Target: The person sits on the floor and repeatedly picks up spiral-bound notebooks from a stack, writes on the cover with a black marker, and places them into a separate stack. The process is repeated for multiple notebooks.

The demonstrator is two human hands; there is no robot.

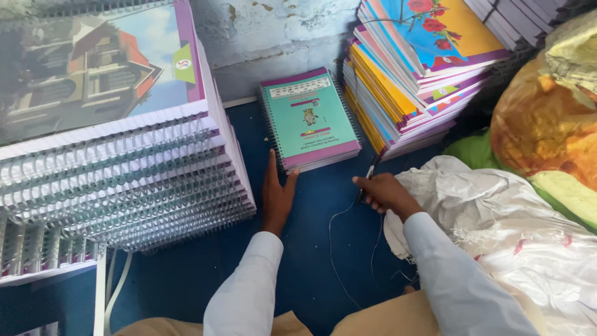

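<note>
Now, looking down from my head, my left hand (pixel 275 194) lies flat, fingers spread wide, touching the near edge of the small stack of teal spiral notebooks (pixel 310 118) on the blue floor (pixel 311 249). My right hand (pixel 384 191) is closed around a dark slim tool (pixel 371 169) with thin wire (pixel 336 249) trailing. I judge the stack stiff, moderately heavy, glossy; grip its long sides. Its long axis runs near-to-far, coil on the left.

Setting: small notebook bindery or stationery workshop, floor-level work area. Evidence: tall stack of spiral-bound notebooks (pixel 124 180) at left, second pile with colourful covers (pixel 410 74) against a rough peeling wall (pixel 273 37), blue floor mat (pixel 311 249), crumpled white sack (pixel 497 211).
</note>
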